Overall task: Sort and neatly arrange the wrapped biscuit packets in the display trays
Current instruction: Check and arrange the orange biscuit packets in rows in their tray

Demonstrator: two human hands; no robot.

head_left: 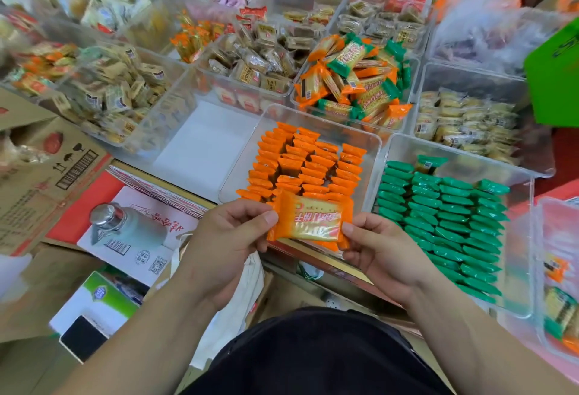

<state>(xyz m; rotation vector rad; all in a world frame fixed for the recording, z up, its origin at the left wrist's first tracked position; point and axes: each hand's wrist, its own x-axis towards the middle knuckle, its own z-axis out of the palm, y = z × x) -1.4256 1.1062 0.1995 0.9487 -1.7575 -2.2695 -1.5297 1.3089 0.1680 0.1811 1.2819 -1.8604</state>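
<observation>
An orange-wrapped biscuit packet (308,217) is held flat between both hands, just over the near edge of a clear tray (244,156). My left hand (228,238) pinches its left end, my right hand (379,250) its right end. Inside that tray, orange packets (305,164) stand on edge in neat rows. To the right, a second clear tray (520,238) holds rows of green packets (448,219). Behind them a clear bin (415,81) contains a loose mixed pile of orange and green packets (355,81).
More clear bins of beige and yellow snacks (463,122) fill the counter behind and to the left. An empty clear tray (200,147) sits left of the orange one. Cardboard boxes (34,181), a steel-topped flask (125,225) and a phone (83,338) lie lower left.
</observation>
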